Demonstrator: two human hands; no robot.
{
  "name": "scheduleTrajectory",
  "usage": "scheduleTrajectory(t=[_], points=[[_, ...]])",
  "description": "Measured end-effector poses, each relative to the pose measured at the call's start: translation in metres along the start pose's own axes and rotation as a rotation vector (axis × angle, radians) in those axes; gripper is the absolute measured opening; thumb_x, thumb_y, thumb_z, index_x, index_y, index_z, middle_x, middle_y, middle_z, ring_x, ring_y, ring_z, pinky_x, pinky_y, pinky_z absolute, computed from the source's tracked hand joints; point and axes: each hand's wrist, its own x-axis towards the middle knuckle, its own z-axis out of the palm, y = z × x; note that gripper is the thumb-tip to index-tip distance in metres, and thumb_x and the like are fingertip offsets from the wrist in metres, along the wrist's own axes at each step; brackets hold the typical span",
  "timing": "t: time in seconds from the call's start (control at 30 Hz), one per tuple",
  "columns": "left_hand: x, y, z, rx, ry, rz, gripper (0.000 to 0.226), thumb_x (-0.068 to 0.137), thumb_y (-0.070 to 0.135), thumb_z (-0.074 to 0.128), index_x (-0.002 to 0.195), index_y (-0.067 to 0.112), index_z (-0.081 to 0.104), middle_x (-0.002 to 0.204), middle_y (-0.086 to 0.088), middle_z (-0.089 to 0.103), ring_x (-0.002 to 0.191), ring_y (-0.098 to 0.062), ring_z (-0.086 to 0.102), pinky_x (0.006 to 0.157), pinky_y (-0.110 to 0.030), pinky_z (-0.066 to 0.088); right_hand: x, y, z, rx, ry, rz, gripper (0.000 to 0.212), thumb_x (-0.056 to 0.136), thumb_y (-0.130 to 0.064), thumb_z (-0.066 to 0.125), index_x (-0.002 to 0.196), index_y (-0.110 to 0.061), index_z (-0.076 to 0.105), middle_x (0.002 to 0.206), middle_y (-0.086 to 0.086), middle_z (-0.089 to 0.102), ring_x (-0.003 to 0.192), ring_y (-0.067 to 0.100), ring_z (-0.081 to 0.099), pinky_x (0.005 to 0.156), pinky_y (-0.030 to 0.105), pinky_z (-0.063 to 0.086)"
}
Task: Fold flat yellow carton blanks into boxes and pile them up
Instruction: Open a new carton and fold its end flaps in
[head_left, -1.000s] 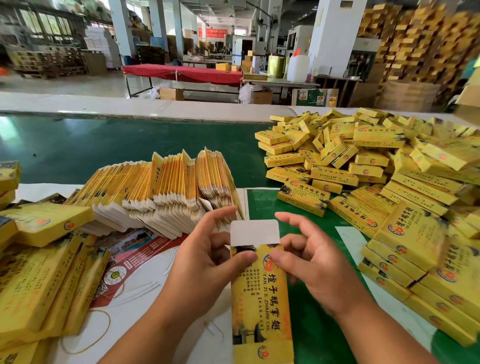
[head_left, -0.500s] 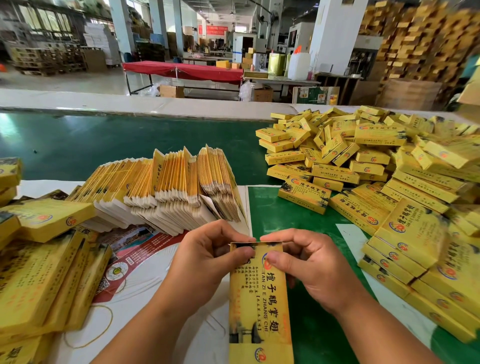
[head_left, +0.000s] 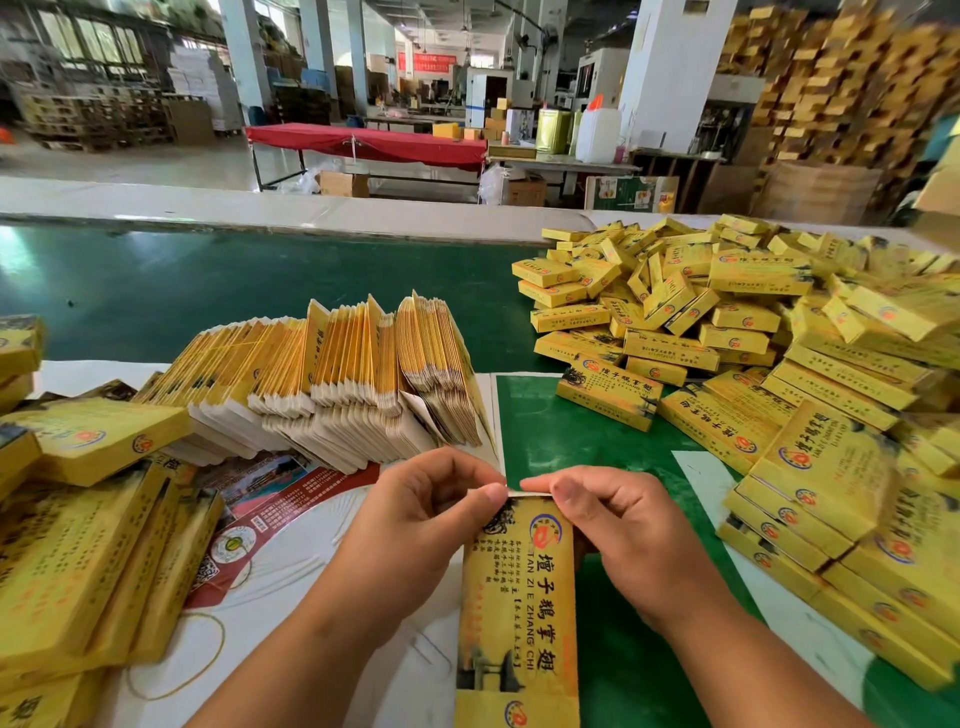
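Head view: left hand (head_left: 415, 525) and right hand (head_left: 618, 530) both pinching the far end of one yellow box (head_left: 519, 613), near the front edge of the table (head_left: 208, 291). Fingers close together, pressing the white end flap. Flat blanks (head_left: 332, 374) behind, box pile (head_left: 753, 338) by the right edge. Could crease or pop open if pushed crooked.

Both forearms reach in from bottom edge, converging toward centre. Left hand (head_left: 415, 512) curled, knuckles up, thumb stretched right along top edge of box (head_left: 519, 613), fingers tucked behind. Right hand (head_left: 618, 525) mirrors it, thumb pointing left, thumb tips nearly meeting, fingers folded under. Both pinch the same end, wrists slightly bent inward, bare to elbow.
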Motion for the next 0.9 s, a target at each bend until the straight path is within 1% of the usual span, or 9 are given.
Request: scheduleTrajectory(t=[0.17, 0.33, 0.4, 0.5, 0.57, 0.6, 0.7, 0.77, 0.9], points=[[0.000, -0.003, 0.000, 0.008, 0.023, -0.032, 0.011, 0.082, 0.008, 0.068, 0.093, 0.008, 0.069, 0.079, -0.009, 0.074, 0.076, -0.020, 0.072, 0.066, -0.023, 0.057, 0.001, -0.001, -0.001, -0.013, -0.020, 0.030, 0.014, 0.085, -0.027, 0.070, 0.096, -0.024, 0.077, 0.083, 0.006, 0.077, 0.074, 0.020, 0.074, 0.060, 0.024, 0.056], [-0.002, -0.001, 0.005, 0.054, 0.073, -0.045, 0.017, 0.087, 0.001, 0.065, 0.101, 0.010, 0.064, 0.089, -0.009, 0.075, 0.082, -0.025, 0.073, 0.069, -0.030, 0.060, -0.001, -0.002, 0.001, -0.020, 0.011, 0.009, 0.009, 0.088, -0.012, 0.071, 0.091, -0.017, 0.078, 0.080, 0.006, 0.077, 0.073, 0.020, 0.074, 0.062, 0.025, 0.058], [-0.004, 0.000, 0.012, 0.142, 0.149, -0.032, 0.022, 0.086, 0.012, 0.068, 0.106, 0.019, 0.062, 0.089, 0.003, 0.075, 0.078, -0.016, 0.072, 0.063, -0.028, 0.061, -0.002, -0.002, 0.005, -0.088, 0.106, -0.048, 0.010, 0.088, -0.014, 0.072, 0.089, -0.021, 0.078, 0.075, 0.003, 0.075, 0.067, 0.016, 0.071, 0.058, 0.021, 0.054], [-0.012, 0.000, 0.023, 0.478, 0.206, 0.005, 0.043, 0.071, 0.055, 0.073, 0.105, 0.045, 0.048, 0.095, 0.030, 0.064, 0.079, 0.007, 0.065, 0.056, -0.012, 0.053, -0.005, -0.001, 0.009, -0.157, 0.304, -0.154, 0.011, 0.087, -0.018, 0.072, 0.089, -0.028, 0.077, 0.072, -0.004, 0.073, 0.063, 0.004, 0.066, 0.055, 0.020, 0.053], [-0.017, -0.002, 0.030, 0.742, 0.207, 0.013, 0.063, 0.053, 0.082, 0.062, 0.100, 0.054, 0.030, 0.090, 0.026, 0.058, 0.082, 0.009, 0.056, 0.059, -0.012, 0.046, -0.006, -0.002, 0.014, -0.134, 0.366, -0.195, 0.007, 0.087, -0.024, 0.072, 0.090, -0.029, 0.076, 0.076, -0.009, 0.075, 0.068, 0.008, 0.071, 0.058, 0.023, 0.058], [-0.019, -0.004, 0.032, 0.837, 0.211, 0.021, 0.070, 0.047, 0.088, 0.057, 0.098, 0.056, 0.022, 0.089, 0.027, 0.052, 0.083, 0.010, 0.050, 0.062, -0.013, 0.042, -0.007, -0.003, 0.016, -0.140, 0.373, -0.216, 0.004, 0.087, -0.027, 0.073, 0.089, -0.029, 0.075, 0.076, -0.010, 0.075, 0.068, 0.009, 0.072, 0.057, 0.022, 0.057], [-0.020, -0.007, 0.034, 0.935, 0.246, 0.070, 0.070, 0.046, 0.083, 0.056, 0.096, 0.054, 0.016, 0.087, 0.026, 0.045, 0.079, 0.004, 0.047, 0.061, -0.015, 0.037, -0.008, -0.005, 0.023, -0.135, 0.329, -0.255, 0.006, 0.084, -0.031, 0.072, 0.084, -0.026, 0.075, 0.074, -0.008, 0.074, 0.066, 0.010, 0.071, 0.055, 0.018, 0.054], [-0.019, -0.008, 0.031, 0.973, 0.261, 0.152, 0.064, 0.052, 0.072, 0.059, 0.098, 0.052, 0.020, 0.086, 0.026, 0.044, 0.077, -0.001, 0.046, 0.059, -0.013, 0.033, -0.007, -0.005, 0.023, -0.116, 0.318, -0.262, 0.014, 0.083, -0.038, 0.069, 0.080, -0.025, 0.073, 0.071, -0.005, 0.073, 0.064, 0.012, 0.070, 0.054, 0.022, 0.055], [-0.018, -0.007, 0.028, 1.025, 0.252, 0.251, 0.066, 0.056, 0.060, 0.065, 0.111, 0.046, 0.030, 0.088, 0.025, 0.044, 0.079, -0.001, 0.043, 0.057, -0.009, 0.034, -0.005, -0.004, 0.019, -0.061, 0.341, -0.231, 0.023, 0.082, -0.044, 0.067, 0.075, -0.023, 0.071, 0.062, -0.002, 0.068, 0.055, 0.009, 0.064, 0.051, 0.028, 0.055]])
